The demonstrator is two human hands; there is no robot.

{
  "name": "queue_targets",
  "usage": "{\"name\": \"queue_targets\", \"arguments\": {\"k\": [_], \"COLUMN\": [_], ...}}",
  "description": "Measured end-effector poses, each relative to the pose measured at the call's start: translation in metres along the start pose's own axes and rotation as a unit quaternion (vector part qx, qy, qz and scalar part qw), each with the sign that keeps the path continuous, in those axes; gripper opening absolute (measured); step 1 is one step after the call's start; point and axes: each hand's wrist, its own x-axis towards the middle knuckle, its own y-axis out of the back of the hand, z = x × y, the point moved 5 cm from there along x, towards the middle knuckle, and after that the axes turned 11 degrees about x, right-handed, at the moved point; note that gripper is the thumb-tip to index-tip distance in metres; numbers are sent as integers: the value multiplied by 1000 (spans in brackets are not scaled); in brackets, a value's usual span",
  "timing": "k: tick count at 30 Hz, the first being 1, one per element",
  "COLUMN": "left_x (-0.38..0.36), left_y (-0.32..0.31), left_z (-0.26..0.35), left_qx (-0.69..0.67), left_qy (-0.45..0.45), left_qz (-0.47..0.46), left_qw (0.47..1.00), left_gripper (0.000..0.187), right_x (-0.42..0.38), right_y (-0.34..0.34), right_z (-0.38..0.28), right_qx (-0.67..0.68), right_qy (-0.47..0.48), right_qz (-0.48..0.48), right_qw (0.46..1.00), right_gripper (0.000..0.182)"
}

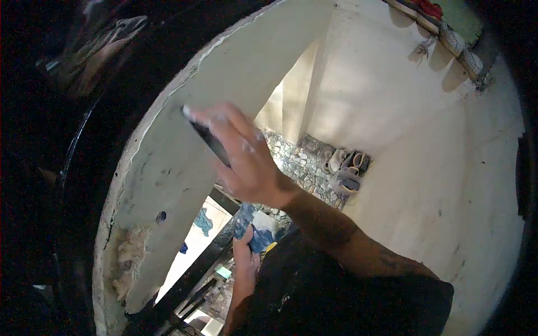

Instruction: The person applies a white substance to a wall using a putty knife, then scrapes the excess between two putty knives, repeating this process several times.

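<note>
My right hand point(241, 154), whitened with paste on its fingers, is raised against the pale wall strip point(224, 73). Its fingers grip a dark, flat scraper point(210, 144), seen nearly edge-on along the wall. Lower down, my left hand point(244, 249) is closed around a blue piece point(261, 239) with white paste point(265, 222) on it; its full shape is partly hidden by my dark shirt. A broken patch point(131, 257) of bare, brownish plaster shows near the wall strip's lower end, with a small dark spot point(161, 216) above it.
Shoes point(347, 168) stand on the stone-patterned floor point(291, 162) against a stained white wall point(414, 140). A ledge point(443, 33) with cloth on it juts out at the upper right. A teal cloth point(203, 222) lies on a bright surface below. A glossy black panel point(73, 134) borders the left.
</note>
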Motion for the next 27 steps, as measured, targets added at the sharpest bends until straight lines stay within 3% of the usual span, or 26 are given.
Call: {"name": "queue_targets", "arguments": {"k": [2,3,5,7,9,11,14,15,18,20,21,23,25,26,27], "left_x": [-8,-2,-10,-19,-24,-12,0,2,-1,-21,-31,-40,-44,-45,-49], "left_y": [-10,-6,-11,-27,-49,-58,-70,-67,-79,-92,-95,-95,-93,-95,-96], "left_z": [13,8,17,28,42,43,44,34,37,49,54,61,63,61,58], "left_qx": [8,-22,-11,-37,-61,-59,-61,-67,-73,-82,-84,-71,-44,-41,-36], "left_qy": [-8,-25,-39,-61,-96,-98,-87,-64,-80,-92,-98,-105,-113,-104,-94], "left_qz": [7,4,3,-26,-55,-73,-45,-41,-99,-121,-116,-106,-98,-102,-107], "left_qw": [1000,999,999,997,992,991,993,995,989,985,985,986,988,988,989], "left_gripper": [27,26,25,24,24,30,30,31,32,33,33,32,30,31,31], "right_x": [-21,-45,-88,-110,-146,-174,-161,-165,-183,-230,-235,-249,-211,-174,-117], "right_y": [4,14,53,87,85,78,65,64,68,72,81,116,164,187,199], "right_z": [-8,11,29,30,32,40,28,21,35,75,92,151,193,212,195], "right_qx": [129,196,357,151,186,262,213,158,66,-55,-21,70,-47,-204,-123], "right_qy": [-13,-47,-294,-123,-175,-296,-136,-121,-167,-140,-183,-286,-353,-235,-215], "right_qz": [-113,-94,-17,-46,-48,-59,-174,-213,-237,-314,-309,-212,34,119,162], "right_qw": [985,975,886,980,966,917,952,957,955,938,933,932,934,943,955], "right_gripper": [59,52,44,49,49,51,53,57,74,78,74,57,48,45,44]}}
